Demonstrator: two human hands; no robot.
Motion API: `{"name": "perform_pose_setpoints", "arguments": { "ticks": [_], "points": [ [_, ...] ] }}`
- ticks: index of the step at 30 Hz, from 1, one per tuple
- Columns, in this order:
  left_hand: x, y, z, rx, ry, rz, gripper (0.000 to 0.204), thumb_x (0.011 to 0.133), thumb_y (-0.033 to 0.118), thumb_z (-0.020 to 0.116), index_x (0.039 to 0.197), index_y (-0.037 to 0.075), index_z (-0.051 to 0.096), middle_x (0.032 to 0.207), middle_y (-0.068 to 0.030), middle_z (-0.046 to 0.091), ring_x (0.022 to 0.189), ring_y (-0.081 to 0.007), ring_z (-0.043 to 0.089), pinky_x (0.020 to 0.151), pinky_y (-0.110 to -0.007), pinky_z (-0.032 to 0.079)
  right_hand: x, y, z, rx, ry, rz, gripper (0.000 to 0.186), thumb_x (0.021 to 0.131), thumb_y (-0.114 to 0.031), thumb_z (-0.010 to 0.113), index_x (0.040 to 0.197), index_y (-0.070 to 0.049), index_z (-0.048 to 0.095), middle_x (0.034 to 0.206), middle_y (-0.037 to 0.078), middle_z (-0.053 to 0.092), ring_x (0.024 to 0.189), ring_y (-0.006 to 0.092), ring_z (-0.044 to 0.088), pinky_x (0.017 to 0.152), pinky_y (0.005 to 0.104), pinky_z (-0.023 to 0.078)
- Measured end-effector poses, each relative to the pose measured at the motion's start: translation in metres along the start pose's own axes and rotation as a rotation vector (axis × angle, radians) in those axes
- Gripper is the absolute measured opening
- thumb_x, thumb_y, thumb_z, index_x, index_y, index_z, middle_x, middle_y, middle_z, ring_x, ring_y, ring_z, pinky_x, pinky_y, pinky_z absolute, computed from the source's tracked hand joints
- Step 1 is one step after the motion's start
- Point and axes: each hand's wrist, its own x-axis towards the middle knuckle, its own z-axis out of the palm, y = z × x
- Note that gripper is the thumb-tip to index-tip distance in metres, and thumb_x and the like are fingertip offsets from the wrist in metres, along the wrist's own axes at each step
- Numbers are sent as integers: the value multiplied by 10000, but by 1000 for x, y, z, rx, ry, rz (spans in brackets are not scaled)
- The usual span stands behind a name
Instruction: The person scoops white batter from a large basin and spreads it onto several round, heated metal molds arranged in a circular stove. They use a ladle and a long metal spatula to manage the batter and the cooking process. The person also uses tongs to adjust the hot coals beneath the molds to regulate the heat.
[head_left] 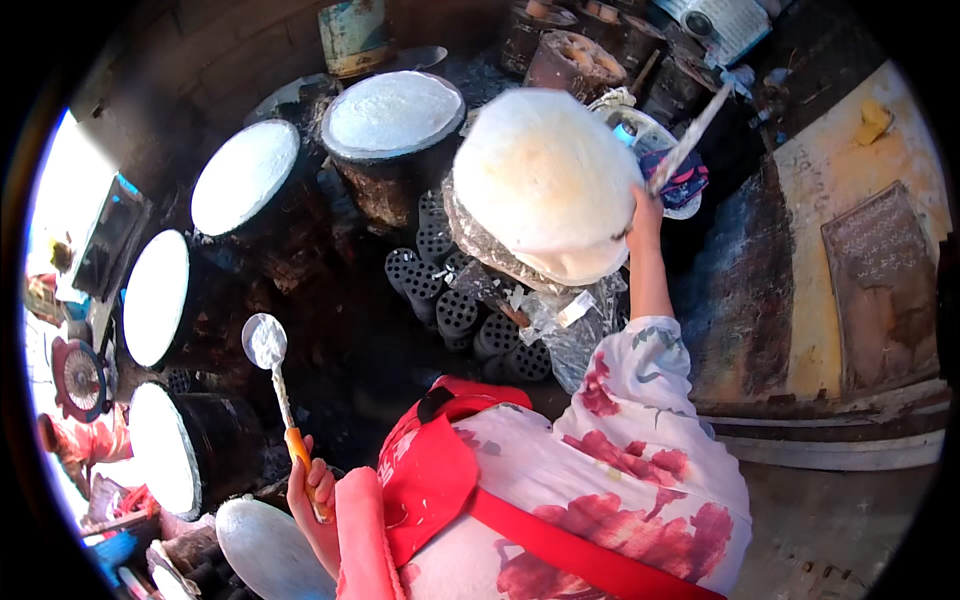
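Note:
My left hand [316, 492], low and left of centre, is closed round the orange handle of a ladle [266, 342]. White batter coats its bowl and shaft. My right hand [643, 212] reaches forward to the right edge of a stack of pale round flatbreads [545, 175]. It grips a long, thin, whitish stick-like tool [690, 140] that points up and away to the right. Parts of its fingers are hidden, and I cannot tell whether they also touch the bread. Beneath the stack is a rough, grey-crusted support.
Several round griddles, including one on a rusty drum [395, 115] and another [245, 178], curve along the left, covered in white. Perforated coal briquettes [457, 312] stand below the flatbreads. A clear plastic bag [585, 325] hangs beside them. At right lean stained boards [885, 290].

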Motion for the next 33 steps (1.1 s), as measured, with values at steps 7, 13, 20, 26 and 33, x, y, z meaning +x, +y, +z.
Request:
{"name": "perform_pose_setpoints", "arguments": {
  "ticks": [7, 13, 20, 26, 33],
  "points": [
    [46, -3, 60, 104, 58, -158, 328, 954, 185, 473, 1210, -19, 464, 617, 23, 381, 469, -15, 348, 430, -130, 328, 27, 122, -112, -583, 298, 260, 402, 820, -214, 626, 1120, 45, 562, 1018, 155, 633, 875, 280, 618, 757, 382, 478],
    [79, -6, 45, -60, -145, -310, 360, 970, 186, 430, 1261, -25, 415, 620, 11, 377, 439, -29, 344, 411, -151, 326, 68, 112, -97, -1820, 170, -265, 235, 896, -259, 462, 839, -67, 585, 830, 185, 622, 759, 303, 659, 582, 396, 550],
    [102, 2, 10, -260, -262, -295, 376, 946, 237, 468, 1254, 28, 416, 651, 4, 389, 469, -65, 386, 398, -205, 327, 21, 152, 97, -1142, -483, -392, 341, 919, -331, 485, 839, -20, 599, 777, 212, 622, 696, 397, 602, 600, 486, 449],
    [43, -12, -25, -174, -97, 216, 387, 946, 204, 477, 1296, 69, 386, 675, -13, 420, 464, -76, 414, 424, -206, 369, -188, 166, 287, -794, -1652, -411, 315, 879, -350, 537, 823, -50, 615, 766, 199, 616, 769, 398, 595, 651, 475, 453],
    [-61, -64, -58, -279, 261, 702, 457, 901, 201, 554, 1305, 77, 380, 843, -43, 471, 554, -76, 451, 485, -207, 385, -301, 185, 321, -587, -2308, -580, 313, 876, -326, 548, 757, -37, 556, 677, 183, 565, 682, 373, 577, 589, 433, 428]
  ]
}}
